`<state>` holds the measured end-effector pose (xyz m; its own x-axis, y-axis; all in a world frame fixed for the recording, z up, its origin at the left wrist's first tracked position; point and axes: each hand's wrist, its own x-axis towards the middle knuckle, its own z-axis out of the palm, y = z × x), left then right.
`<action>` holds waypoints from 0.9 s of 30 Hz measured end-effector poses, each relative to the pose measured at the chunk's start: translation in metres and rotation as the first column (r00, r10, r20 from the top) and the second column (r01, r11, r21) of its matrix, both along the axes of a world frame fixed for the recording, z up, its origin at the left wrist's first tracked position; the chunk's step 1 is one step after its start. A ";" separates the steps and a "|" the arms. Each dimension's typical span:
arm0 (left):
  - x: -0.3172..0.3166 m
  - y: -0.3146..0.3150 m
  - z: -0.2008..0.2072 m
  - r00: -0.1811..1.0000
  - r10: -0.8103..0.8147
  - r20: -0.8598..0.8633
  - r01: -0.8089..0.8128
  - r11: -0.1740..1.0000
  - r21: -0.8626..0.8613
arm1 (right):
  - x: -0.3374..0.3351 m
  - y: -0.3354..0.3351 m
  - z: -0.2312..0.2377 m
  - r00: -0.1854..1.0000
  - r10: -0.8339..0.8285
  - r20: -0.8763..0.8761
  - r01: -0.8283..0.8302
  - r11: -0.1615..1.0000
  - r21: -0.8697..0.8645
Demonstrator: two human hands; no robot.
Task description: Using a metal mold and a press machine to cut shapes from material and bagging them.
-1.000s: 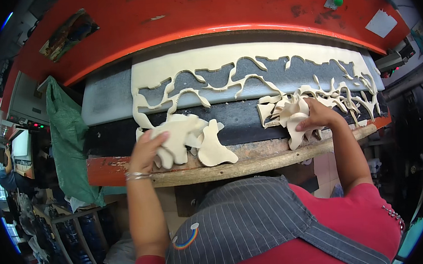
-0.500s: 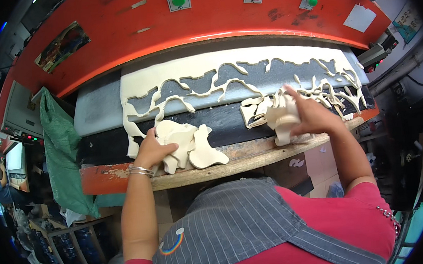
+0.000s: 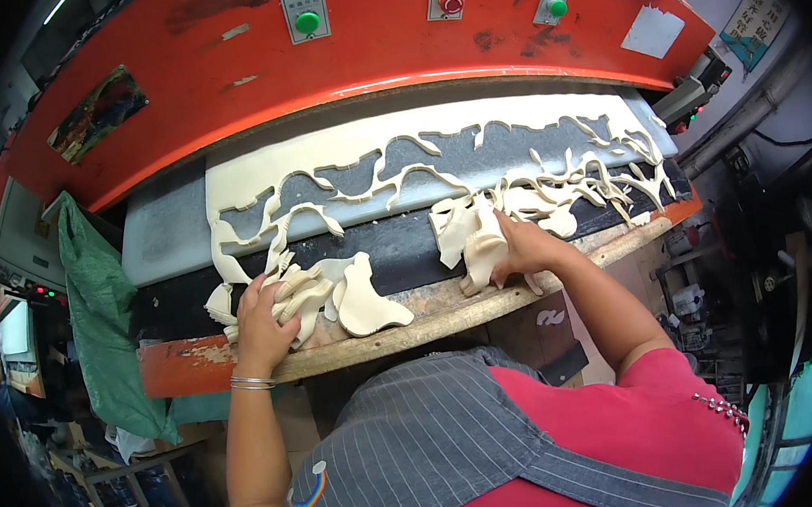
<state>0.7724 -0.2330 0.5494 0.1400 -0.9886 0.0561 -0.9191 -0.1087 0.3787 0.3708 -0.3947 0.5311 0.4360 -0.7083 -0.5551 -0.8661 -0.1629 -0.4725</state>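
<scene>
Thick cream-coloured cut pieces, foam-like, lie along the front ledge. My left hand (image 3: 264, 324) curls around a loose stack of curved cut pieces (image 3: 306, 297) at the near left. Just right of it, a flat wide-ended cut piece (image 3: 370, 306) lies separate, near the wooden edge. My right hand (image 3: 526, 246) grips a stack of cut pieces (image 3: 483, 251) from its right side, thumb toward the near edge. Under and behind that stack are more loose cream pieces and scraps (image 3: 554, 199). The fingertips of both hands are partly hidden by the pieces.
Behind my hands, a cut-out cream sheet (image 3: 256, 165) lies on a pale board (image 3: 165, 220). A red machine beam (image 3: 361, 47) with several buttons spans the back. A wooden rail (image 3: 413, 339) edges the front; green cloth (image 3: 101, 316) hangs at left.
The view has shifted a little. My left hand's pieces have spread into a looser, tilted stack. My right hand has moved left and lower, with its stack now standing near the ledge.
</scene>
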 end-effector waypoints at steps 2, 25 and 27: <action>0.000 0.003 0.000 1.000 0.006 0.007 -0.006 1.000 -0.019 | -0.004 0.005 -0.005 0.998 -0.047 0.051 0.050 0.997 -0.059; -0.094 -0.057 -0.012 0.959 0.177 -0.220 -0.046 0.867 0.496 | -0.034 0.055 0.022 0.464 -0.572 0.676 0.366 0.819 0.442; -0.089 -0.067 -0.011 0.957 0.143 -0.251 0.007 0.857 0.515 | -0.048 0.056 0.019 0.394 -0.626 0.673 0.442 0.771 0.458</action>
<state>0.6832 -0.2998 0.5385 0.1432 -0.8550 -0.4985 -0.7715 -0.4119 0.4849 0.3228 -0.3387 0.5498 0.3056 -0.8842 -0.3533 -0.0326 0.3611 -0.9320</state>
